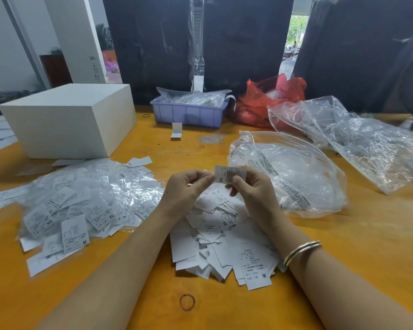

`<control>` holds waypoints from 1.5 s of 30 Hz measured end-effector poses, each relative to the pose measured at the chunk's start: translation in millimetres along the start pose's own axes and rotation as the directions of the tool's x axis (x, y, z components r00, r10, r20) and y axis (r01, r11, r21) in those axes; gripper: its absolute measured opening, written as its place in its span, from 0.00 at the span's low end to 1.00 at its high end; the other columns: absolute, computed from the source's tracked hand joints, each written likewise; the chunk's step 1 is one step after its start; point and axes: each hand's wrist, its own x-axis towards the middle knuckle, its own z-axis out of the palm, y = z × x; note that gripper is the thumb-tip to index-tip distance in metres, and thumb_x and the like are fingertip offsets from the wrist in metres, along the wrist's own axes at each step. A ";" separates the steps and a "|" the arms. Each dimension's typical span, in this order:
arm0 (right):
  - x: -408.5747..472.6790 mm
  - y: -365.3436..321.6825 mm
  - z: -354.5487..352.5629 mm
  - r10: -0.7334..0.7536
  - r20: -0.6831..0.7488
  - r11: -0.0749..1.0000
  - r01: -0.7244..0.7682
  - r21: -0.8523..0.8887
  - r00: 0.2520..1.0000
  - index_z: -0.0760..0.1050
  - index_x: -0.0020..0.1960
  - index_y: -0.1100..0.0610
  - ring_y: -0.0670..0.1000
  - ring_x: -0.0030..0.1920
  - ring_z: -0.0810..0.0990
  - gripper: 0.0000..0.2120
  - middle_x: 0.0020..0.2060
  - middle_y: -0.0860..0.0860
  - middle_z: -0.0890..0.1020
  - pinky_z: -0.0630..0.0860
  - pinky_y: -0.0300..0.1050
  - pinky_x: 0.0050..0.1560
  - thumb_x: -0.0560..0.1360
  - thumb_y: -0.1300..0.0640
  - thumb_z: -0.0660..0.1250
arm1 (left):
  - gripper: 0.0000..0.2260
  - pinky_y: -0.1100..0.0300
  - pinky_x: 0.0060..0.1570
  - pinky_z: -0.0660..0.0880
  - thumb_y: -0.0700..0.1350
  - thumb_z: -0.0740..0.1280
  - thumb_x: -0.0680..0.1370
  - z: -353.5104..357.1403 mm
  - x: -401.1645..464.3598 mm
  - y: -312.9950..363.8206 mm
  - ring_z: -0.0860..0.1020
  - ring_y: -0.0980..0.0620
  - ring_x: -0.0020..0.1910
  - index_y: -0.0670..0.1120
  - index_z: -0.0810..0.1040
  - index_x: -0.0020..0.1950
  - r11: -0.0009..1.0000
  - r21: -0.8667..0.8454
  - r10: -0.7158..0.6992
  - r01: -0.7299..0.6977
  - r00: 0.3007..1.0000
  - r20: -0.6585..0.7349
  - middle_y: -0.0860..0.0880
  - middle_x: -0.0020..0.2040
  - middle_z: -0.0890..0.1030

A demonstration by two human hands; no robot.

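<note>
Paper label point(225, 173), flat white rectangle, pinched by right hand point(253, 191) fingers point(236, 181)

table point(358, 253), orange-yellow; label point(222, 174), white with black print, marked XS; foam block point(67, 115), plain white; bin point(188, 114), lilac; crumpled bag point(260, 98), red; zip bag point(298, 179), clear with black lettering; bangle point(301, 252), gold; rubber band point(180, 302), black.

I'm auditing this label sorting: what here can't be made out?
1. Head view: small print on the label in the right hand, too small; only XS reads.
2. Head view: whether the left hand pinches anything, hidden by its curled fingers.
3. Head view: contents of the purple tray, covered by crumpled clear plastic.
</note>
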 end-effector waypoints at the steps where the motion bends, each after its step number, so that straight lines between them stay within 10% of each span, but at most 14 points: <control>1: 0.1 0.0 0.0 -0.003 -0.002 1.000 0.003 0.010 1.000 0.78 0.43 0.55 0.43 0.33 0.77 0.13 0.33 0.51 0.79 0.75 0.37 0.35 0.75 0.71 0.61 | 0.02 0.71 0.43 0.73 0.46 0.70 0.73 0.4 -0.4 0.9 0.79 0.61 0.41 0.50 0.82 0.42 1.000 -0.008 -0.005 0.005 1.000 0.010 0.52 0.41 0.83; 26: 0.4 8.1 -1.0 0.022 -0.002 0.994 -0.022 -0.111 1.000 0.77 0.41 0.58 0.50 0.29 0.74 0.08 0.28 0.52 0.78 0.70 0.44 0.29 0.75 0.67 0.63 | 0.01 0.72 0.40 0.73 0.43 0.70 0.74 -0.3 -1.1 1.8 0.78 0.65 0.38 0.47 0.81 0.44 0.998 -0.060 -0.008 0.007 1.000 -0.027 0.53 0.40 0.82; 45: 1.3 3.1 -1.5 0.060 -0.041 0.992 -0.055 0.111 0.997 0.76 0.41 0.61 0.48 0.25 0.72 0.08 0.23 0.49 0.76 0.69 0.37 0.26 0.77 0.67 0.61 | 0.03 0.74 0.38 0.72 0.46 0.70 0.73 -2.0 -0.7 2.5 0.78 0.65 0.35 0.48 0.80 0.41 0.998 -0.068 -0.003 0.000 0.999 -0.039 0.57 0.33 0.82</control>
